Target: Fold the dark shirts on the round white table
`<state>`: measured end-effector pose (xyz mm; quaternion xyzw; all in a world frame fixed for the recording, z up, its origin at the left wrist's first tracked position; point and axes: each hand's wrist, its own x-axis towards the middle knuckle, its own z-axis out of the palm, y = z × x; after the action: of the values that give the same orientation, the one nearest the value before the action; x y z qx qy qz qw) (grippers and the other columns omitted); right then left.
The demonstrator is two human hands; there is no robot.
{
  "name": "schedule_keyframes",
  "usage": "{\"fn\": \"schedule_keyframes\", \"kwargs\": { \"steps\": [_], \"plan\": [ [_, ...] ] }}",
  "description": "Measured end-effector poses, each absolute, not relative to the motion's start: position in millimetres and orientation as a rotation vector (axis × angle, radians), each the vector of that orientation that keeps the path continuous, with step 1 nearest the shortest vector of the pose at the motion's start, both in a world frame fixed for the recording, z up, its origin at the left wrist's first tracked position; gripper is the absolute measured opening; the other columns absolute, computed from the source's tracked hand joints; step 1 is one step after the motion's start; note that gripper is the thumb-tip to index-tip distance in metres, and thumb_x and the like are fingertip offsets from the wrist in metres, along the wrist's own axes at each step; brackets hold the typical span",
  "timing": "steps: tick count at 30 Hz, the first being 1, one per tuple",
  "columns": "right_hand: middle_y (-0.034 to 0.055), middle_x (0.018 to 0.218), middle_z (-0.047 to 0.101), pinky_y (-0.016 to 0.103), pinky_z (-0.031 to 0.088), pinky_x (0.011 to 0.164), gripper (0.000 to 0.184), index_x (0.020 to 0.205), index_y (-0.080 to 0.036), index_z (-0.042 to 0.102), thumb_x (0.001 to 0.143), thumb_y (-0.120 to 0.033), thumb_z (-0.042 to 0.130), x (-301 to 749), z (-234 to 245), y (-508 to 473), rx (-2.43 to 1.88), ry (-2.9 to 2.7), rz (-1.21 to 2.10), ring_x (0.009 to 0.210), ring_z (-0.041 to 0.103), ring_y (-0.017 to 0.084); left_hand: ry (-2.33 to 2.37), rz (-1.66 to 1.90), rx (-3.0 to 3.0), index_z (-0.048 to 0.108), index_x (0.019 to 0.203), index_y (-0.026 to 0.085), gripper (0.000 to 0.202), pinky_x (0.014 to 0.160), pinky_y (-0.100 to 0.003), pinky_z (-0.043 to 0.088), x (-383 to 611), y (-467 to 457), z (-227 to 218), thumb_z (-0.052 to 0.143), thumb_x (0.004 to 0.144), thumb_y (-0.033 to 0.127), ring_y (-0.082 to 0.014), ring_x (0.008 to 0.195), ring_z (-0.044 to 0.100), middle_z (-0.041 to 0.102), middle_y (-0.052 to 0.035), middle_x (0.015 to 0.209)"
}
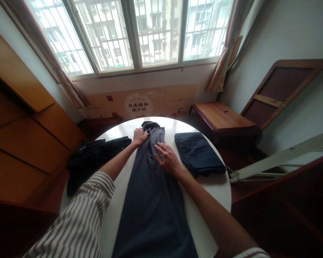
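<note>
A long dark grey garment [150, 186] lies lengthwise on the round white table [216, 190], its far end bunched near the table's rim. My left hand [140, 136] is curled on that far end, gripping the fabric. My right hand [167, 158] rests on the garment's right side with its fingers spread, holding nothing. To its right lies a folded navy garment [197, 154]. Left of my left hand, a heap of black clothing [94, 161] hangs over the table's edge. A striped sleeve [80, 211] covers my left arm.
A low wooden bench [222, 116] stands beyond the table at right, with a wooden frame [281, 89] leaning behind it. A pale folding rack [280, 161] slants in from the right. Wooden cabinets [24, 132] fill the left side. A barred window [129, 32] lies ahead.
</note>
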<state>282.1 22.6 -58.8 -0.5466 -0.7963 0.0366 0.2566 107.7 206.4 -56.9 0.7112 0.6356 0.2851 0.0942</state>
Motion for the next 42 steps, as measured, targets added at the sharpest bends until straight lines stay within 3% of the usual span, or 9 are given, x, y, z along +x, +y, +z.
{"fn": "schedule_keyframes", "kwargs": {
  "steps": [3,6,12,17,21,25,31,36,42],
  "plan": [
    [0.0077,0.157,0.035,0.05,0.02,0.117,0.049,0.145,-0.027,0.046,0.1,-0.044,0.039,278,-70,23,-1.604,-2.267,0.163,0.145,0.028,0.027,1.926,0.751,2.058,0.071,0.102,0.01,0.037,0.087,-0.034,0.047,87,194,-69,0.063,0.085,0.042,-0.0304,0.102,0.065,0.071,-0.0181,0.098],
    [0.0109,0.158,0.031,0.054,0.018,0.116,0.054,0.148,-0.026,0.042,0.101,-0.05,0.033,275,-77,23,-1.766,-2.236,0.163,0.146,0.025,0.028,1.898,0.757,2.052,0.073,0.091,0.015,0.03,0.081,-0.029,0.047,78,186,-77,0.056,0.091,0.04,-0.0246,0.094,0.068,0.074,-0.0136,0.096],
    [0.0163,0.146,0.049,0.064,0.011,0.113,0.043,0.137,-0.02,0.053,0.101,-0.037,0.036,267,-66,16,-1.83,-2.176,0.026,0.137,0.039,0.031,1.912,0.898,1.982,0.072,0.098,0.016,0.03,0.084,-0.029,0.047,77,179,-83,0.045,0.097,0.029,-0.0233,0.096,0.068,0.074,-0.0137,0.102],
    [0.017,0.108,0.069,0.042,0.034,0.107,0.036,0.105,-0.012,0.067,0.099,-0.017,0.033,258,-40,51,-1.729,-2.25,0.001,0.105,0.061,0.025,1.894,0.965,1.939,0.064,0.117,0.014,0.028,0.089,-0.03,0.047,82,179,-87,0.048,0.096,0.022,-0.0235,0.103,0.067,0.071,-0.015,0.108],
    [0.0118,0.138,0.057,0.032,0.033,0.108,0.04,0.13,-0.014,0.058,0.098,-0.016,0.036,239,-22,125,-1.586,-2.4,0.067,0.129,0.048,0.021,1.868,0.935,1.934,0.061,0.119,0.013,0.03,0.088,-0.034,0.047,84,177,-87,0.042,0.098,0.023,-0.0279,0.103,0.067,0.071,-0.0177,0.108],
    [0.0046,0.159,0.03,0.047,0.02,0.116,0.05,0.15,-0.025,0.036,0.101,-0.032,0.036,223,-26,191,-1.677,-2.498,0.216,0.146,0.023,0.024,1.859,0.919,1.929,0.058,0.123,0.013,0.033,0.083,-0.036,0.048,85,173,-86,0.037,0.099,0.022,-0.0305,0.1,0.068,0.071,-0.0189,0.105],
    [0.0159,0.157,0.032,0.052,0.025,0.112,0.059,0.153,-0.014,0.029,0.104,-0.044,0.019,240,-51,229,-1.937,-2.347,0.289,0.143,0.03,0.03,1.872,0.952,1.901,0.052,0.126,0.013,0.032,0.084,-0.034,0.047,87,170,-85,0.039,0.098,0.02,-0.0285,0.102,0.067,0.07,-0.0178,0.106],
    [0.0242,0.145,0.046,0.048,0.029,0.11,0.054,0.142,-0.006,0.046,0.102,-0.037,0.028,237,-46,235,-1.928,-2.303,0.208,0.135,0.042,0.032,1.893,1.01,1.879,0.052,0.125,0.011,0.032,0.091,-0.033,0.045,88,170,-85,0.036,0.097,0.016,-0.027,0.108,0.063,0.062,-0.0194,0.12],
    [0.0062,0.16,0.029,0.051,0.013,0.117,0.054,0.152,-0.028,0.034,0.101,-0.046,0.033,226,-49,235,-1.785,-2.41,0.179,0.146,0.024,0.028,1.867,0.994,2.122,0.057,0.121,0.013,0.03,0.096,-0.034,0.044,91,170,-92,0.046,0.093,0.015,-0.0268,0.111,0.058,0.057,-0.016,0.115]
  ]
}}
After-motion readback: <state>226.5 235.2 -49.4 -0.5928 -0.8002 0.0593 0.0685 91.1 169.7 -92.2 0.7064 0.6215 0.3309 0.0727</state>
